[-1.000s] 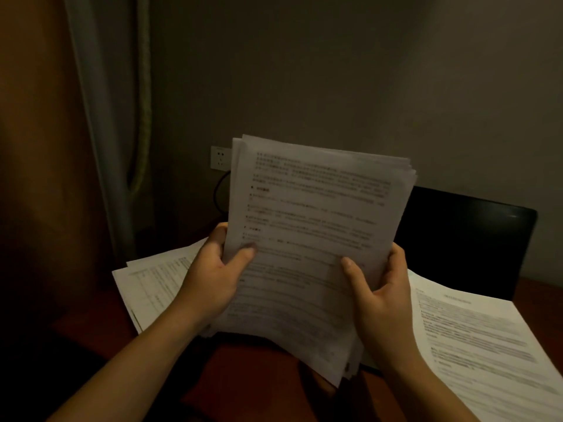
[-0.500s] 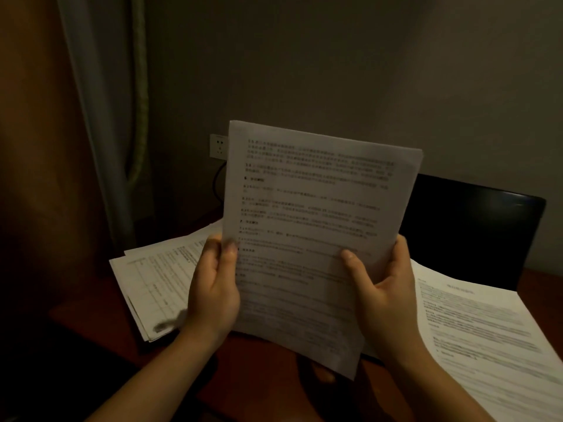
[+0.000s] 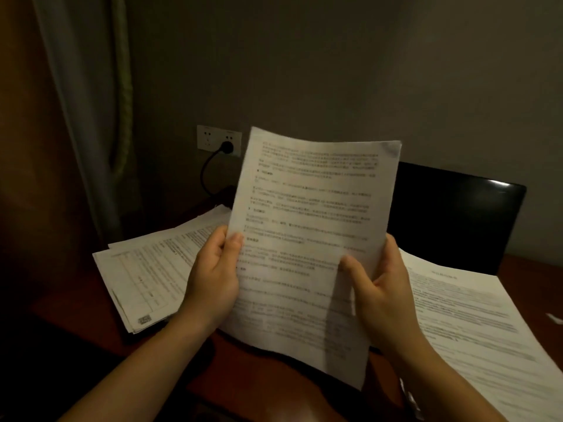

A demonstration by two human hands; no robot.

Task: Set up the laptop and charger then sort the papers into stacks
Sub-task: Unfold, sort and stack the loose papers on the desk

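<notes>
Seen from the head camera, both hands hold printed sheets (image 3: 307, 239) upright above the desk (image 3: 76, 315), the top tilted a little to the right. The left hand (image 3: 213, 278) grips the left edge, thumb on the front and fingers behind. The right hand (image 3: 380, 293) grips the right edge lower down, its thumb pressed across the printed face. The print is too blurred to read. A fanned stack (image 3: 146, 269) lies flat on the desk to the left, partly behind the left hand. A second stack (image 3: 472, 315) lies to the right, running under the right wrist. Behind the sheets, the dark laptop (image 3: 451, 217) stands open at the wall, its screen black. A black plug (image 3: 227, 146) sits in the wall socket (image 3: 210, 138), and its cable (image 3: 205, 175) loops down toward the desk. A curtain (image 3: 91, 117) hangs at the left.
</notes>
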